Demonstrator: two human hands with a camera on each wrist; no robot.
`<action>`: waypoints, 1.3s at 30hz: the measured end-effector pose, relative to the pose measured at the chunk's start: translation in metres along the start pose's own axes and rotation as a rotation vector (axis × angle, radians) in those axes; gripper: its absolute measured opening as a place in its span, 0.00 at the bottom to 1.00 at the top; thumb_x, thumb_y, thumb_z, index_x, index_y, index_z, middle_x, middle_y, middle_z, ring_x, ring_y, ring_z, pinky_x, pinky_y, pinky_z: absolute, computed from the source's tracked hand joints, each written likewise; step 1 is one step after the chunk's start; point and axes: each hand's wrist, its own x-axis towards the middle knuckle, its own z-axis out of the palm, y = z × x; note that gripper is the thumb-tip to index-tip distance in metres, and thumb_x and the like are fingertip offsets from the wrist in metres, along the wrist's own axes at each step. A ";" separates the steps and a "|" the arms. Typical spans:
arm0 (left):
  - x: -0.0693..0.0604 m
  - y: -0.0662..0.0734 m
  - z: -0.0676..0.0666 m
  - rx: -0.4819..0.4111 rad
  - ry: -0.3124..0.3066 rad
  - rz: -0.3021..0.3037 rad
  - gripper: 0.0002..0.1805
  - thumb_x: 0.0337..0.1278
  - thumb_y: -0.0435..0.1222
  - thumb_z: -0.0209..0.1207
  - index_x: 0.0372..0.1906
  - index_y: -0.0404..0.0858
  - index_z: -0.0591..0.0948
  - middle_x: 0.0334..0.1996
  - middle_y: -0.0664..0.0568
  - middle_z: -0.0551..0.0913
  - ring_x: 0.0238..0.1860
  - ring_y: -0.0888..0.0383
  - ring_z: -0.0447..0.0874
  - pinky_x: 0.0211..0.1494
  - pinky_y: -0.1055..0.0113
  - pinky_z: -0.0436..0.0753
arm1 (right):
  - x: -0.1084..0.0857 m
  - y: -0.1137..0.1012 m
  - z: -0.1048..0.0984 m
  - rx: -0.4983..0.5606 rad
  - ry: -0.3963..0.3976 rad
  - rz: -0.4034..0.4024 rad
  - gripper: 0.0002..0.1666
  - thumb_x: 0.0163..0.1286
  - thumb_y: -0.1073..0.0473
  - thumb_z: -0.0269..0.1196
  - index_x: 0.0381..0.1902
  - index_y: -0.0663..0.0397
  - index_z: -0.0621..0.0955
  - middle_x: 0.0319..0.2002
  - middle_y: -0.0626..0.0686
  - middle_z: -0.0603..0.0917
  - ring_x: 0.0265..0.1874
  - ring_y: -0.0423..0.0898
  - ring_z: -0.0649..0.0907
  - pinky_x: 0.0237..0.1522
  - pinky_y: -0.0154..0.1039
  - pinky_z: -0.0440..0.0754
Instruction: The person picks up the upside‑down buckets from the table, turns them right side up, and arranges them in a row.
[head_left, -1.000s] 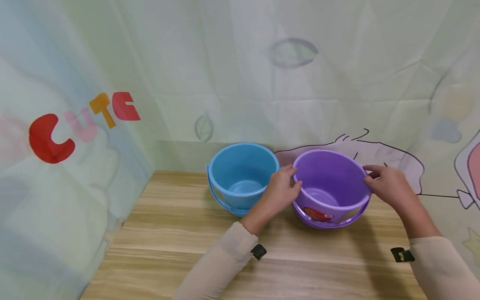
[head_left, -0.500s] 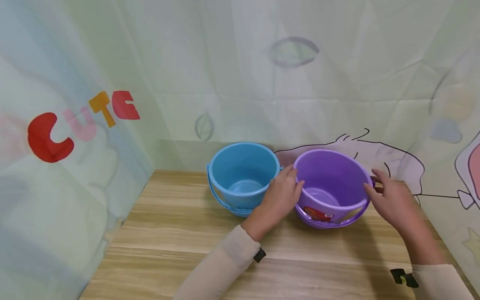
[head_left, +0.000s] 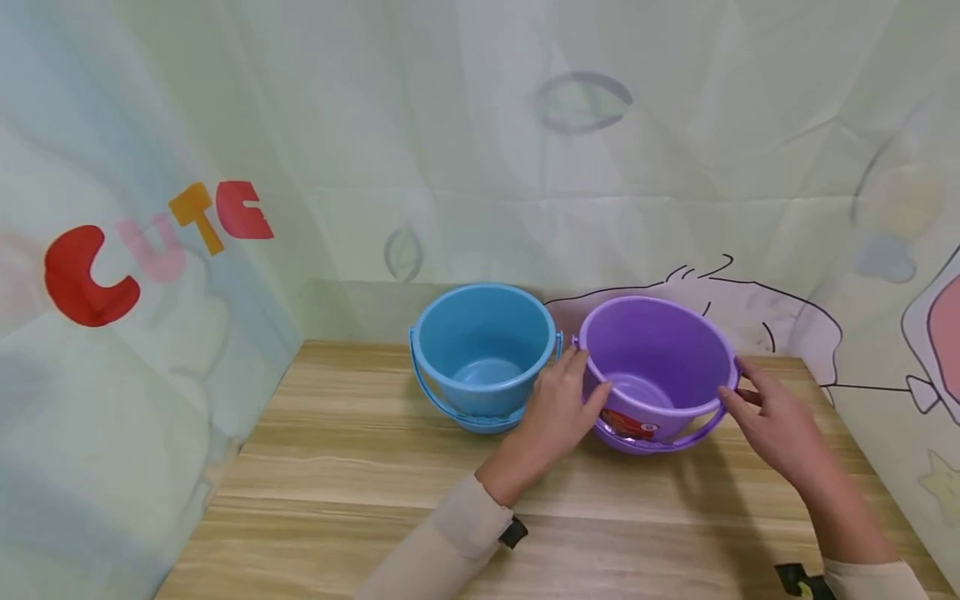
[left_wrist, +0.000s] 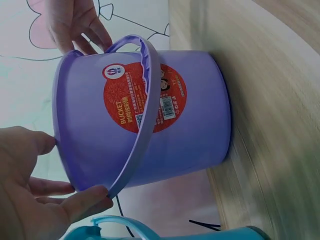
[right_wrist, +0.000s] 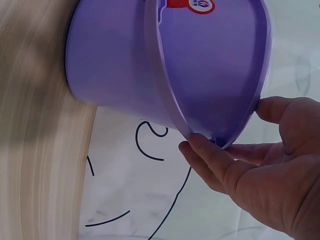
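A purple bucket with a red label stands on the wooden table, its handle lowered across the front. My left hand touches its left side, the thumb at the front of the rim and the fingers by the handle's end. On the opposite side, my right hand has its thumb at the rim and fingertips near the other handle end. The fingers of both hands look fairly straight and spread, as the right wrist view shows for the right hand. Beside my left hand stands a blue bucket, its handle lowered too.
Behind and to the left hangs a printed cloth backdrop with coloured letters and line drawings. The wooden table extends in front of both buckets, its back edge close to the cloth.
My right hand has let go of its pinch on the rim and slid down and forward along the bucket's right side. My left hand has shifted slightly lower. The purple bucket barely moves.
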 end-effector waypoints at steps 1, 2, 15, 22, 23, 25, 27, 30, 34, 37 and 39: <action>0.000 0.000 0.000 -0.011 -0.003 -0.007 0.31 0.69 0.45 0.64 0.66 0.26 0.77 0.66 0.31 0.78 0.68 0.38 0.78 0.69 0.52 0.79 | 0.001 0.000 0.000 -0.003 0.002 -0.001 0.44 0.82 0.45 0.52 0.80 0.69 0.54 0.74 0.78 0.62 0.64 0.77 0.75 0.48 0.65 0.86; 0.001 -0.001 0.000 -0.021 -0.007 -0.016 0.31 0.69 0.45 0.64 0.66 0.26 0.77 0.66 0.30 0.77 0.68 0.38 0.77 0.69 0.52 0.78 | 0.001 0.000 0.001 -0.010 0.004 0.002 0.44 0.82 0.44 0.52 0.80 0.69 0.54 0.73 0.78 0.62 0.64 0.77 0.75 0.49 0.66 0.85; 0.010 0.003 -0.003 -0.042 -0.072 -0.088 0.31 0.72 0.46 0.62 0.68 0.29 0.75 0.70 0.34 0.75 0.72 0.42 0.73 0.72 0.52 0.76 | 0.016 -0.002 -0.005 -0.081 -0.044 0.022 0.45 0.82 0.44 0.52 0.80 0.70 0.53 0.69 0.82 0.65 0.63 0.77 0.75 0.52 0.68 0.83; 0.009 0.004 -0.001 -0.043 -0.077 -0.099 0.31 0.72 0.46 0.62 0.68 0.28 0.74 0.71 0.33 0.73 0.73 0.41 0.71 0.73 0.51 0.75 | 0.015 -0.004 -0.005 -0.062 -0.036 0.008 0.43 0.82 0.48 0.53 0.79 0.72 0.54 0.71 0.82 0.62 0.63 0.77 0.75 0.52 0.67 0.84; 0.009 0.004 -0.001 -0.044 -0.077 -0.099 0.31 0.72 0.46 0.62 0.68 0.28 0.74 0.71 0.33 0.73 0.73 0.41 0.71 0.73 0.51 0.75 | 0.014 -0.004 -0.005 -0.062 -0.036 0.009 0.43 0.82 0.48 0.53 0.79 0.72 0.54 0.71 0.82 0.62 0.63 0.77 0.75 0.51 0.66 0.84; 0.008 0.005 -0.002 -0.043 -0.078 -0.100 0.31 0.72 0.46 0.62 0.69 0.28 0.74 0.71 0.34 0.74 0.73 0.41 0.72 0.72 0.51 0.75 | 0.014 -0.004 -0.005 -0.067 -0.034 0.012 0.43 0.82 0.48 0.53 0.79 0.73 0.54 0.69 0.82 0.64 0.62 0.77 0.76 0.51 0.67 0.84; 0.009 0.005 -0.002 -0.038 -0.075 -0.099 0.31 0.71 0.46 0.62 0.68 0.28 0.74 0.70 0.35 0.75 0.73 0.42 0.73 0.72 0.52 0.76 | 0.014 -0.003 -0.006 -0.067 -0.036 0.018 0.43 0.82 0.47 0.53 0.79 0.72 0.54 0.68 0.82 0.67 0.62 0.76 0.76 0.51 0.66 0.85; 0.009 0.005 -0.003 -0.030 -0.069 -0.095 0.30 0.71 0.46 0.63 0.67 0.29 0.75 0.69 0.36 0.77 0.71 0.43 0.75 0.71 0.53 0.77 | 0.014 -0.003 -0.007 -0.065 -0.035 0.022 0.43 0.82 0.47 0.53 0.79 0.72 0.55 0.66 0.81 0.70 0.61 0.75 0.77 0.50 0.65 0.85; 0.010 0.005 -0.003 -0.027 -0.067 -0.093 0.30 0.70 0.45 0.64 0.66 0.30 0.76 0.68 0.36 0.77 0.70 0.43 0.76 0.70 0.53 0.78 | 0.014 -0.004 -0.007 -0.067 -0.041 0.027 0.44 0.82 0.46 0.52 0.79 0.73 0.55 0.66 0.80 0.70 0.61 0.74 0.78 0.50 0.65 0.86; 0.010 0.005 -0.003 -0.025 -0.069 -0.089 0.30 0.70 0.45 0.64 0.66 0.29 0.76 0.68 0.36 0.78 0.70 0.43 0.76 0.70 0.54 0.79 | 0.014 -0.005 -0.006 -0.069 -0.049 0.036 0.44 0.82 0.45 0.52 0.79 0.73 0.54 0.67 0.80 0.70 0.61 0.74 0.78 0.51 0.65 0.85; 0.009 0.004 -0.003 -0.020 -0.071 -0.084 0.29 0.70 0.45 0.64 0.65 0.29 0.76 0.66 0.37 0.79 0.69 0.44 0.78 0.69 0.54 0.80 | 0.014 -0.004 -0.006 -0.070 -0.051 0.038 0.44 0.82 0.45 0.52 0.79 0.73 0.54 0.67 0.80 0.69 0.62 0.74 0.78 0.51 0.65 0.85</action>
